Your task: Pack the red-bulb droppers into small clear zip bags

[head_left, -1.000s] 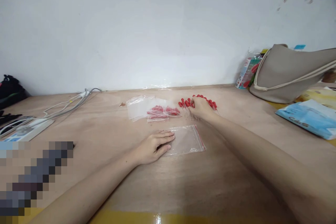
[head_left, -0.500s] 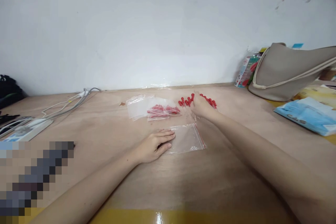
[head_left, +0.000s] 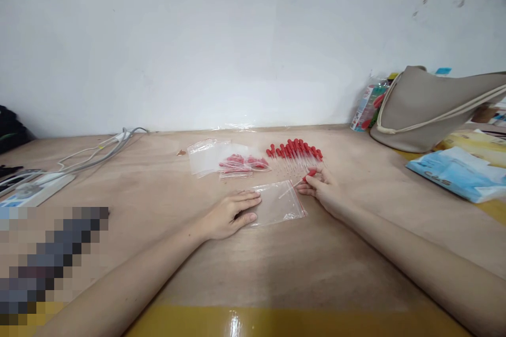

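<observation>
From here I have the right hand (head_left: 319,189) pinching a red-topped dropper (head_left: 311,172) near its bulb; the pale stem crosses the red-striped end of a clear bag (head_left: 276,204), whether inside or above it I can't tell. The left hand (head_left: 228,215) lies flat, fingers relaxed and gripping nothing, covering the bag's left end. Beyond, more droppers (head_left: 297,148) lie in a row beside filled bags (head_left: 237,163), their red contents blurred. The brown table (head_left: 221,279) meets a white wall (head_left: 205,42); a grey sack (head_left: 427,110) runs off the right edge, and a pixelated patch (head_left: 51,258) masks the lower left.
</observation>
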Motion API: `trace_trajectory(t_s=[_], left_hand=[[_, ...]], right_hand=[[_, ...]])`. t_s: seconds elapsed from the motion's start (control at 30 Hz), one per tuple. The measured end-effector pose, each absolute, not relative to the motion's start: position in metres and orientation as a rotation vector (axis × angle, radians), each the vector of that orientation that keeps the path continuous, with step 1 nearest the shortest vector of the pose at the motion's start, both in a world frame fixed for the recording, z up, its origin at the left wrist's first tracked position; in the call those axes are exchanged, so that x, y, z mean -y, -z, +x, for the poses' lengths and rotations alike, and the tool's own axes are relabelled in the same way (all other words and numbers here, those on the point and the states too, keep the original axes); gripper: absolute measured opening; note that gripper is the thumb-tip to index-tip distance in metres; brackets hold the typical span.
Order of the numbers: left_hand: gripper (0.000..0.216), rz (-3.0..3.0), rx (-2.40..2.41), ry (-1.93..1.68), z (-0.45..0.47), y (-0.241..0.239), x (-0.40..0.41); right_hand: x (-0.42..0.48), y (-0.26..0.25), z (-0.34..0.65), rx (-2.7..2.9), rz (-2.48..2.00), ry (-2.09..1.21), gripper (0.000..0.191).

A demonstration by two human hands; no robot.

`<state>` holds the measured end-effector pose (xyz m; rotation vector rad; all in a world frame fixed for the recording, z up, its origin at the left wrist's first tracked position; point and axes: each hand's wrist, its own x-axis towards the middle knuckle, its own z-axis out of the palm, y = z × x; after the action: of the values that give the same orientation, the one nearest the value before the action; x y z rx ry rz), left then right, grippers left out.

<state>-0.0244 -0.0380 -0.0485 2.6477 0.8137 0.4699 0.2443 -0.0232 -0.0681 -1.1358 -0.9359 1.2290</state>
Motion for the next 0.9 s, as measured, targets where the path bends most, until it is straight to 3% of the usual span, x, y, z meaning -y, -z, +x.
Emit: trace_trajectory(t_s=[0.17,0.4,0.67,0.9], left_hand=[[0.047,2.659,-0.83,-0.47,-0.025,0.047,0.039],[0.046,2.663,-0.776,-0.487,-0.022,0.048,0.035],[0.045,2.682,-0.721,-0.493,-0.013,0.05,0.027],[0.042,2.692,-0.718,-0.468,-0.015,0.051,0.027]], right_hand=[[0.026,0.07,0.26,1.243,-1.076,-1.406,0.03],[0.028,0.061,0.266,1.674,-1.09,-1.356,0.034],[0.02,0.066,0.266,2.107,-1.07,-0.788,0.027],[0.03,0.064,0.257,2.246,-1.098,-0.8,0.032]])
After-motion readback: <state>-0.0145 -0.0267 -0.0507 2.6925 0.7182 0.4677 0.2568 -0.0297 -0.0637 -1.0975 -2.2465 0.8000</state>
